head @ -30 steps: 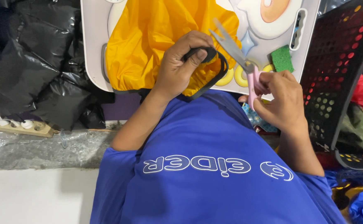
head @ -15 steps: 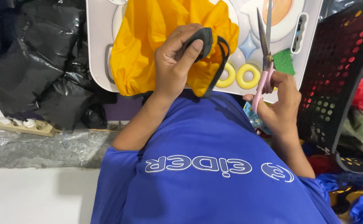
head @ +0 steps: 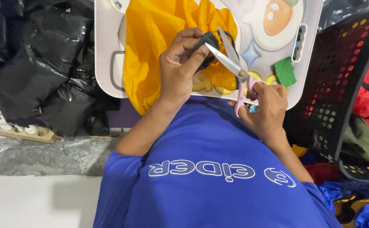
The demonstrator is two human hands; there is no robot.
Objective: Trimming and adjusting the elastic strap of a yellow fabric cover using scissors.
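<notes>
While the strap [head: 209,42] is pinched by the left hand [head: 180,67], open scissors [head: 231,63], gripped by the right hand [head: 266,109], are angled up-left onto it.

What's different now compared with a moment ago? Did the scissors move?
Yes. The right hand swung the pink-handled scissors from pointing up and away over to the left, and their open blades now sit at the dark cloth piece pinched in the left hand. Both hands kept their grips. The yellow fabric, white tray and black basket stayed put.
</notes>
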